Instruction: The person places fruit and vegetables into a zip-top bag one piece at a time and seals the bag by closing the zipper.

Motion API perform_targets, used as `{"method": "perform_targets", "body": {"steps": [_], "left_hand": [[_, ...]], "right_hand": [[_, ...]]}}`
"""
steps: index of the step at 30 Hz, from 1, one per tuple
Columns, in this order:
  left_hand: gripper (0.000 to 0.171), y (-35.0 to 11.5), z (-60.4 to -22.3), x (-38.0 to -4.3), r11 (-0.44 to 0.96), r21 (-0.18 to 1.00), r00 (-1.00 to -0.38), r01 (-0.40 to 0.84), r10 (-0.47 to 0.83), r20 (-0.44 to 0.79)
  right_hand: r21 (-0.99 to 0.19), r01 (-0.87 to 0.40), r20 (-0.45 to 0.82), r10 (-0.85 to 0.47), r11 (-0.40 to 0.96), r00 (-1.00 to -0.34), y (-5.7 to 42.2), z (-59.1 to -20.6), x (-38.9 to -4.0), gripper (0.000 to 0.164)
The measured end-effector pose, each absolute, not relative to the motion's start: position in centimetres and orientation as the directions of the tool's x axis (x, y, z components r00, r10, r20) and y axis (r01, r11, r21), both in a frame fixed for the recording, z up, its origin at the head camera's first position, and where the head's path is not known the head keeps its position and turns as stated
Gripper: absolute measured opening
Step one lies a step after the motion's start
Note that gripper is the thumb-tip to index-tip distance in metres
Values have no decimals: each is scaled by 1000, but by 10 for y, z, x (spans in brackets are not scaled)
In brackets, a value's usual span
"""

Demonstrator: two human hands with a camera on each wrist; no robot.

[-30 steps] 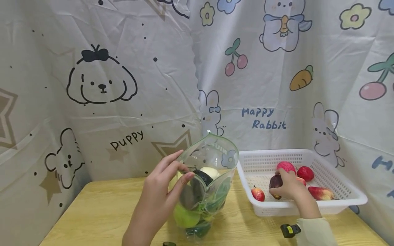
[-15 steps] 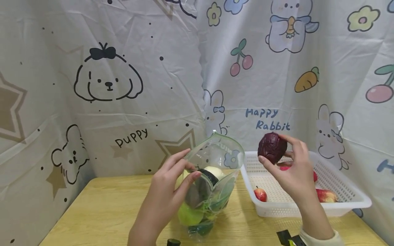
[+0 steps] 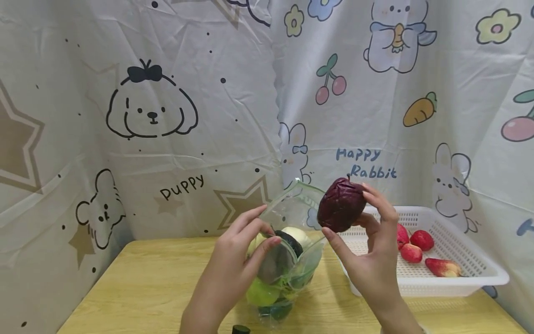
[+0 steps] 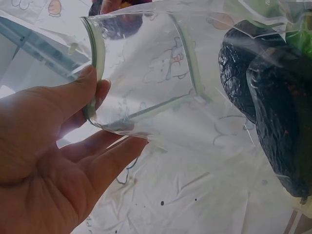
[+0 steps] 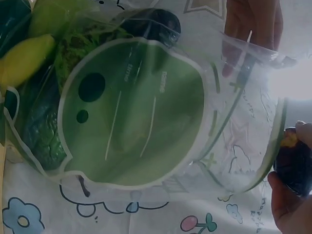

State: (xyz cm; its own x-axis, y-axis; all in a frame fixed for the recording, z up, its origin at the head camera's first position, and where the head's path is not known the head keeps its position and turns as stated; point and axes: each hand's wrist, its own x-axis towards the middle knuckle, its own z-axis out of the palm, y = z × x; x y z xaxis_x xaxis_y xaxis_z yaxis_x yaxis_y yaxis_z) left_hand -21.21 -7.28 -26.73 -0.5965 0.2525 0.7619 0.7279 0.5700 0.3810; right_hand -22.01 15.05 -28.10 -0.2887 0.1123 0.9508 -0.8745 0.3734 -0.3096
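Between the right hand's (image 3: 373,262) pinching fingertips sits a purple fruit (image 3: 340,206), seemingly beside the left hand's (image 3: 235,255) pinched bag (image 3: 308,272).

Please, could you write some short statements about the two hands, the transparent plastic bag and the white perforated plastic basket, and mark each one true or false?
1. The right hand holds a dark purple, wrinkled, rounded item. True.
2. The left hand holds the rim of a transparent plastic bag with green print. True.
3. The bag is empty. False: it contains several items, including a glossy black one.
4. A white, perforated plastic basket contains red, fruit-shaped items. True.
5. The purple item lies in the basket. False: it is raised in the right hand.
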Motion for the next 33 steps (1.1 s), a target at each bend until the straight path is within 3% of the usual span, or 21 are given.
{"method": "perform_targets", "body": {"steps": [6, 14, 19, 26, 33], "left_hand": [[11, -70, -268, -210, 560, 379, -597, 736, 275, 753], [11, -68, -268, -210, 552, 366, -588, 749, 302, 750], [11, -68, -268, -210, 556, 373, -595, 743, 294, 748], [11, -71, -267, -211, 562, 362, -585, 744, 283, 760], [12, -73, -267, -211, 571, 391, -614, 722, 269, 742]], "right_hand": [[-301, -860, 950, 50, 413, -308, 143, -283, -220, 90], [-384, -794, 901, 5, 471, -433, 142, -285, -217, 91], [-387, -789, 895, -10, 477, -446, 143, -285, -217, 88], [-406, -738, 848, -78, 540, -524, 146, -286, -217, 76], [-380, -733, 849, -102, 564, -519, 147, -286, -217, 68]]}}
